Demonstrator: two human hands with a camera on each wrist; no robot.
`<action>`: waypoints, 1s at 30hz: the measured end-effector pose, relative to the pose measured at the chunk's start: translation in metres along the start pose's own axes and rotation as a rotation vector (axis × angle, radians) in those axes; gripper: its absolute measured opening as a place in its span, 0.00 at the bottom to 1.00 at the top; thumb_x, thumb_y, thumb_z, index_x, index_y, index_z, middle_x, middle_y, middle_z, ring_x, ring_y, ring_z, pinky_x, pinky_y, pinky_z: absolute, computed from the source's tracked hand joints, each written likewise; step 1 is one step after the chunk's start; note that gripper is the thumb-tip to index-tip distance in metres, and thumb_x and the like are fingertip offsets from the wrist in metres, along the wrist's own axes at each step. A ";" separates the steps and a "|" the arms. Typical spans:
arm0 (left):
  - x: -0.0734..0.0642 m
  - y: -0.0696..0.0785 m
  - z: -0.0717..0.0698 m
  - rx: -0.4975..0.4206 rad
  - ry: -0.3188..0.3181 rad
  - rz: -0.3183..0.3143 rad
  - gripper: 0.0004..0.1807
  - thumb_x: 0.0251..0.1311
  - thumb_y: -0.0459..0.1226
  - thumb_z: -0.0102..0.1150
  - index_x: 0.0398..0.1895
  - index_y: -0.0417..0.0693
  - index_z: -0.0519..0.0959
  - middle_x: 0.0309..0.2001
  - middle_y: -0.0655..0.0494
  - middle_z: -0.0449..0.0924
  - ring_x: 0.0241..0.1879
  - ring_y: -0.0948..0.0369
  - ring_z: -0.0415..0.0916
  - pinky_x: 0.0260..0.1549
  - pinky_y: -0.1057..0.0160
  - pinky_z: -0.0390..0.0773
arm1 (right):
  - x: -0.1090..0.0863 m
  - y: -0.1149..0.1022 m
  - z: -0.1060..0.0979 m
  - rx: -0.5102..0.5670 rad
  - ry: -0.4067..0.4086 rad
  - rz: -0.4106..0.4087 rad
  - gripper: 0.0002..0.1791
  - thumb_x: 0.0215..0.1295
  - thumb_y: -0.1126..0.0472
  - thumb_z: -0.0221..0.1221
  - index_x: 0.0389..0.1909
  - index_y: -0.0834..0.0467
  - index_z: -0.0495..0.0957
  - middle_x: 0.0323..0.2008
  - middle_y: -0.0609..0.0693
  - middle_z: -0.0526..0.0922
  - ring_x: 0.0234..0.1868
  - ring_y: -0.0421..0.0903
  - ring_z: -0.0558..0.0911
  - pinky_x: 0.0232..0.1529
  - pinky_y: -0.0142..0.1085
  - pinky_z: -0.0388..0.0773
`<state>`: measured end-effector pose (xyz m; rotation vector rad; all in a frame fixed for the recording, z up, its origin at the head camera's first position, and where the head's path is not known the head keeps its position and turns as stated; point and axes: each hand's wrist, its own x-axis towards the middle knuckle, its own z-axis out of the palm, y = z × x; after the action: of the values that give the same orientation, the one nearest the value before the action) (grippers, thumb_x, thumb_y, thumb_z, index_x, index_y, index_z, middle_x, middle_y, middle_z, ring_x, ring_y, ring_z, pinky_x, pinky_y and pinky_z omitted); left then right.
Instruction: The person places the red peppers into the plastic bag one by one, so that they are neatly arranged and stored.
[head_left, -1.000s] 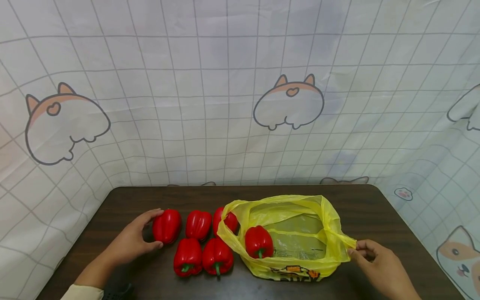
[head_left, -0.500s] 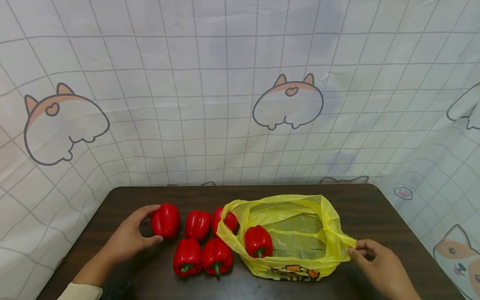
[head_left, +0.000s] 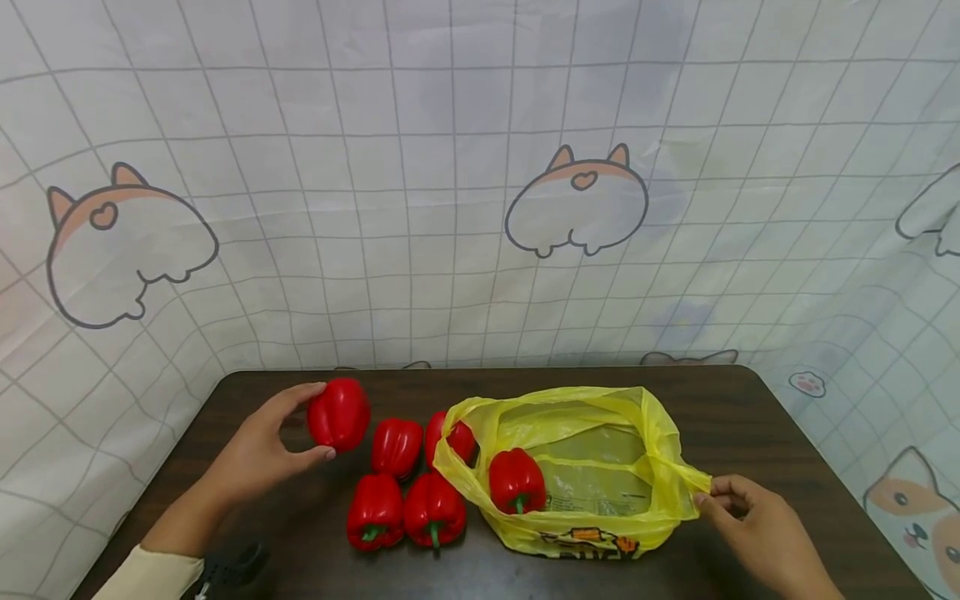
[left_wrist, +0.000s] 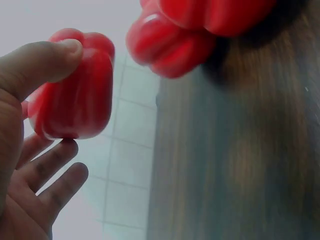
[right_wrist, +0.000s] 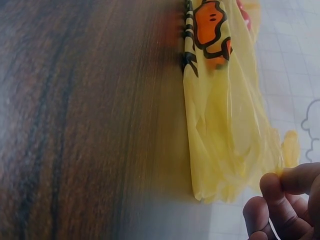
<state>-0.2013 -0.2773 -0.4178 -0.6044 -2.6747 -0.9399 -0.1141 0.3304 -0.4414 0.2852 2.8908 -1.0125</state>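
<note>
My left hand (head_left: pixel 251 450) holds a red bell pepper (head_left: pixel 340 414) between thumb and fingers, lifted over the table's left side. In the left wrist view the thumb lies across this bell pepper (left_wrist: pixel 82 95), with fingertips under its lower end. My right hand (head_left: pixel 765 529) pinches the right edge of a yellow plastic bag (head_left: pixel 592 533), whose mouth gapes upward. One red pepper (head_left: pixel 517 482) lies inside the bag at its left. The right wrist view shows thumb and finger of the right hand (right_wrist: pixel 287 200) on the gathered plastic (right_wrist: pixel 225 140).
Several more red peppers (head_left: pixel 375 512) are grouped on the dark wooden table (head_left: pixel 712 408) between the left hand and the bag. The rearmost one is partly hidden by the bag's rim. A black strap-like object (head_left: pixel 236 567) is near the left sleeve. Behind the table hangs a grid-patterned cloth (head_left: pixel 420 250).
My left hand has raised its pepper off the table, moving it up and away toward the back. The right hand and the bag have stayed in place.
</note>
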 end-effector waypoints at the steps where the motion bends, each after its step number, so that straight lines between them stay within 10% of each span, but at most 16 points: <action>1: 0.001 0.002 0.000 0.006 0.005 0.007 0.47 0.48 0.38 0.83 0.72 0.46 0.69 0.67 0.49 0.72 0.50 0.55 0.79 0.47 0.50 0.83 | 0.000 0.000 0.000 0.002 0.000 0.001 0.33 0.70 0.35 0.59 0.50 0.63 0.80 0.40 0.50 0.86 0.38 0.47 0.83 0.34 0.42 0.79; 8: 0.010 0.023 0.002 -0.021 0.008 0.065 0.46 0.49 0.40 0.83 0.72 0.48 0.70 0.67 0.51 0.72 0.52 0.55 0.78 0.49 0.64 0.81 | -0.001 -0.001 0.000 0.000 0.004 -0.003 0.31 0.70 0.37 0.60 0.51 0.64 0.79 0.40 0.50 0.86 0.39 0.47 0.83 0.34 0.41 0.79; 30: 0.039 0.077 0.019 -0.077 -0.060 0.162 0.48 0.46 0.40 0.84 0.72 0.48 0.70 0.69 0.54 0.70 0.61 0.55 0.73 0.57 0.48 0.78 | 0.000 0.002 0.000 -0.003 0.002 -0.008 0.32 0.72 0.38 0.59 0.52 0.66 0.78 0.40 0.49 0.85 0.38 0.48 0.83 0.35 0.44 0.80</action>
<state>-0.2024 -0.1989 -0.3770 -0.8645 -2.6032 -0.9980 -0.1133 0.3318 -0.4425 0.2749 2.8972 -1.0092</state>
